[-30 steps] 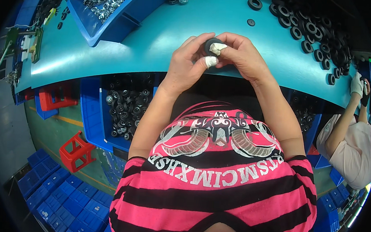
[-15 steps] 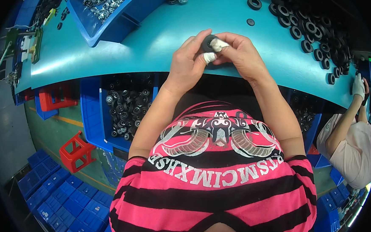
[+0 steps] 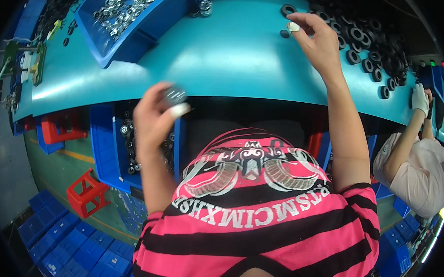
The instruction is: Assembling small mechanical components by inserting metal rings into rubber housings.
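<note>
My left hand (image 3: pixel 155 114), blurred by motion, grips a small black toy wheel (image 3: pixel 175 95) between taped thumb and fingers. It is over the near edge of the table, above a blue bin of finished-looking wheels (image 3: pixel 130 143). My right hand (image 3: pixel 317 40) reaches across the table with thumb and forefinger apart, nothing seen between them. White tape wraps its thumb tip. Close to those fingertips lie a black rubber tyre (image 3: pixel 288 10) and a small black disc (image 3: pixel 285 34). A pile of black tyres (image 3: pixel 372 46) spreads beyond the right hand.
On the turquoise table (image 3: pixel 226 62), a blue bin (image 3: pixel 152 38) of shiny chromed parts stands at the far left. Chromed pieces (image 3: pixel 205 7) sit beside it. At the right works another person in pale clothing (image 3: pixel 408 165), wearing a white glove. Red stools (image 3: pixel 87 194) stand on the floor.
My hands were together around the wheel and have parted. The left has carried the wheel left and nearer, over the bin; the right has moved away toward the tyres.
</note>
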The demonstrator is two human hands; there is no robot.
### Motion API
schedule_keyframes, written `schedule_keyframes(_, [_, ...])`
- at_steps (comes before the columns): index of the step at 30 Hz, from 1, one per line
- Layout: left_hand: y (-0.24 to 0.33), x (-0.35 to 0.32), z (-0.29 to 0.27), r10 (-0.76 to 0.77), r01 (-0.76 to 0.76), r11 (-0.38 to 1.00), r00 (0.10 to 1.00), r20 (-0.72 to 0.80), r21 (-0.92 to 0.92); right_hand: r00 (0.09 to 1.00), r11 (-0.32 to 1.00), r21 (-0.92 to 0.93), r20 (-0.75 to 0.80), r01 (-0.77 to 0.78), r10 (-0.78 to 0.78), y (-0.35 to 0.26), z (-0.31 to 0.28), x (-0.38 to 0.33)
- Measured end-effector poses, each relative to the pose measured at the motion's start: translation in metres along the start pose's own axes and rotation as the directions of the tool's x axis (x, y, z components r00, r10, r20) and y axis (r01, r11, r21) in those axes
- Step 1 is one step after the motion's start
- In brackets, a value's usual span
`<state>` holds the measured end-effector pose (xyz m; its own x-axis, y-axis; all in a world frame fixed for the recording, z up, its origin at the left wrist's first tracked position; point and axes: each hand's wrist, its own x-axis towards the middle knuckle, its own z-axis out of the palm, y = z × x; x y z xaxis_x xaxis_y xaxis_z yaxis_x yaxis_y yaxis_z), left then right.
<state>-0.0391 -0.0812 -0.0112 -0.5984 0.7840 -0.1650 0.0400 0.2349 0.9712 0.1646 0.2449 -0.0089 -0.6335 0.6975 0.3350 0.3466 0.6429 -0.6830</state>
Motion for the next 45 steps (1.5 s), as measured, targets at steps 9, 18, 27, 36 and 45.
schedule_keyframes(9, [-0.021, -0.098, -0.109, -0.126, 0.394, 0.639, 0.901, -0.416, 0.66, 0.955, 0.672, -0.678, 0.214, 0.298, -0.208, 0.051, -0.001, 0.054])
schedule_keyframes(18, [0.003, 0.025, 0.07, 0.179, 0.046, 0.753, 0.945, 0.273, -0.656, 0.817, 0.846, 0.167, 0.221, 0.507, -0.533, -0.078, 0.027, -0.006])
schedule_keyframes(27, [-0.02, 0.037, 0.06, 0.133, 0.223, 0.427, 0.943, 0.305, -0.876, 0.941, 0.954, 0.293, 0.3, 0.066, -0.157, -0.073, 0.082, 0.03])
schedule_keyframes(36, [-0.022, 0.025, 0.07, 0.175, 0.26, 0.38, 0.922, 0.345, -0.888, 0.994, 0.997, 0.047, 0.078, 0.068, -0.071, -0.077, 0.173, 0.044])
schedule_keyframes(45, [-0.015, 0.026, 0.074, 0.159, 0.255, 0.366, 0.93, 0.33, -0.895, 0.967, 0.99, -0.022, 0.219, 0.136, -0.128, -0.05, 0.124, 0.06])
